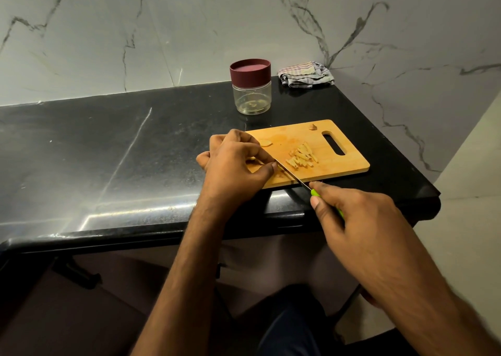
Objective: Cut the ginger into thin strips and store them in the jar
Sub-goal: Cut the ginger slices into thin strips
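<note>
Green-handled knife (301,182) in right hand (352,220) points up-left.

The left hand (238,166) covers the ginger piece under the knife (291,175), so its shape cannot be told. The right hand (360,220) hides most of the green handle. The jar (252,95) contents are too faint to make out.

A smooth wooden cutting board (325,141) lies on the glossy black stone counter (108,152). The clear plastic jar (252,95) wears a matt maroon lid (250,71); far right, a cloth rag (305,74).
</note>
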Demonstrator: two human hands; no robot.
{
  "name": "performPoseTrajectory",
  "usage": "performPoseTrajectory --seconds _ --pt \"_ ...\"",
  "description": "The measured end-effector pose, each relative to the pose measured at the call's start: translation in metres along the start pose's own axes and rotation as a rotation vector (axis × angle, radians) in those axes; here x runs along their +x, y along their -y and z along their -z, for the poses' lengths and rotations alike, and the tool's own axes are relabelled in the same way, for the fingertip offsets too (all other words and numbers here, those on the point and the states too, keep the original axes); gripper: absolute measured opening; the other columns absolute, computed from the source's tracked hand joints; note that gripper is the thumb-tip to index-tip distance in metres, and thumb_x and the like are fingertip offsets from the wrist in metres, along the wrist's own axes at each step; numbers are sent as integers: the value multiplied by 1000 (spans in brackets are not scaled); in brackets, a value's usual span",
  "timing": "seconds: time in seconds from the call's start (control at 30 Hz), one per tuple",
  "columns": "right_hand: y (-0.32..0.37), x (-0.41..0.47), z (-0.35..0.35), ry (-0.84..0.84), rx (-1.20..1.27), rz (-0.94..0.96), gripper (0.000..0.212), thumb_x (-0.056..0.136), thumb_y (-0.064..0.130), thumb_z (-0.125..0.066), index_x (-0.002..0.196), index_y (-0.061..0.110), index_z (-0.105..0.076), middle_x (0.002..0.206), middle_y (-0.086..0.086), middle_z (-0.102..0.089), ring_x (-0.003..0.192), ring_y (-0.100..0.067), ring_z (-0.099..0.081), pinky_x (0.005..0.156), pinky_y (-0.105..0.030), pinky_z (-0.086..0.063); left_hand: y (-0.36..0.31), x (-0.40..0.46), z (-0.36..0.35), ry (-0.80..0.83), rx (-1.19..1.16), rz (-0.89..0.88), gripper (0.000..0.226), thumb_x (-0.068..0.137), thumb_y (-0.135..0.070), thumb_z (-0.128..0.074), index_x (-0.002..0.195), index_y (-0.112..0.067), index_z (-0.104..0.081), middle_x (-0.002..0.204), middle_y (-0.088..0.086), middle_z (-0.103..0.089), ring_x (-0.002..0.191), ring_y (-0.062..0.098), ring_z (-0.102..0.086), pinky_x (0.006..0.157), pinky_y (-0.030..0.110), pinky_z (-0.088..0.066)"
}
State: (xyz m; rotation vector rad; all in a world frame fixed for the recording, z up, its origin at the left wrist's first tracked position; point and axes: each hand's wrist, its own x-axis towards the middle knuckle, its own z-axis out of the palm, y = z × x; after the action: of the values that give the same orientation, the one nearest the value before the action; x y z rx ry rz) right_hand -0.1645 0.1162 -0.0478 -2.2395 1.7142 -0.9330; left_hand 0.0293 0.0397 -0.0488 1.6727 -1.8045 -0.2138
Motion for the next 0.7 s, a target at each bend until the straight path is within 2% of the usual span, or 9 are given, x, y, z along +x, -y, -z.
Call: performPoseTrajectory --seconds 0.3,0.47,0.63,0.7 --pt "1 0 0 5 5 -2 37 96 41 -45 130 36 -56 101 10 -68 79 0 -50 64 -13 -37 0 1 -1 4 28 -12 6 82 -45 -77 83 -42 -73 111 -23 -50 118 6 -27 89 36 -15" --pt "2 -1 2 13 -18 -2 36 95 41 -45 129 35 -58 92 11 -68 71 -1 -49 56 -2 -28 1 2 -2 11 40 -28 7 84 -45 -76 85 -38 -76 108 -22 -50 119 7 -28 90 35 -13" --pt "6 5 1 40 23 -30 35 97 40 -45 129 35 -58 89 11 -65 68 -1 -47 54 -4 -29 0 3 0 43 34 -39 6 84 -43 -77 80 -41 -73 106 -21 -47 119 8 -29 91 35 -13" --pt "6 13 -4 48 17 -24 33 97 39 -45 126 31 -60 94 8 -67 76 -4 -55 57 -10 -36 0 3 0 40 19 -42 7 83 -41 -78 78 -40 -73 106 -19 -48 119 9 -30 91 35 -13"
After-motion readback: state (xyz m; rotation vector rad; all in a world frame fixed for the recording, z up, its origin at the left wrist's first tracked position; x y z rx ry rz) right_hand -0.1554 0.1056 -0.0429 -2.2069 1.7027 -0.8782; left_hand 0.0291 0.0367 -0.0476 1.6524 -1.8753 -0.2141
